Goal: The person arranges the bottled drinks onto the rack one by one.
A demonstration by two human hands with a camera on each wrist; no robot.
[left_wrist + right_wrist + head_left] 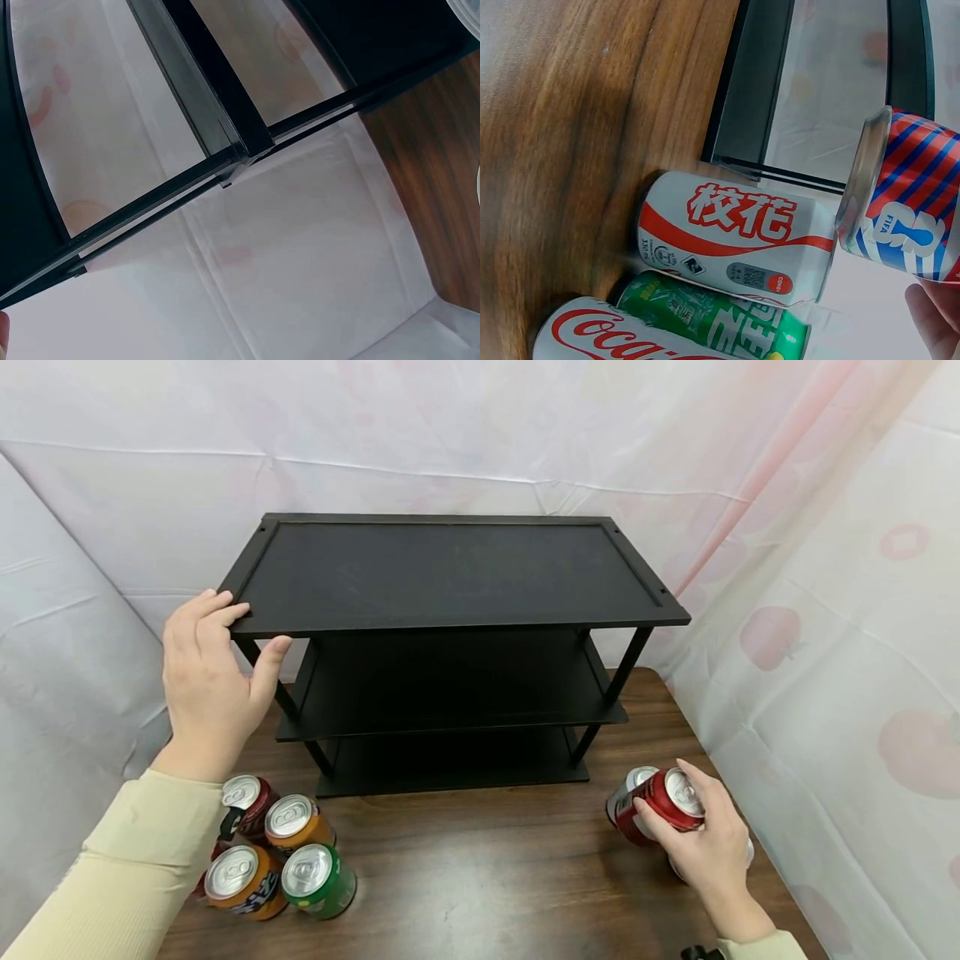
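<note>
My left hand (210, 685) rests on the front left corner of a three-tier black shelf (450, 577), its fingers over the top board and its thumb beside the front edge. On the right, my right hand (708, 852) grips a red soda can (667, 806) between thumb and fingers. That can shows blue stripes and a FIFA print in the right wrist view, where it is raised over standing cans. Those are a white can with red lettering (735, 240), a green can (712, 315) and a white Coca-Cola can (607, 334).
Below my left forearm stand two orange cans (303, 827), a green can (322, 885) and dark red cans (258, 810), partly hidden by the sleeve. Everything is on a brown wooden table (465, 877). Pale patterned cloth (450, 435) hangs behind and at both sides.
</note>
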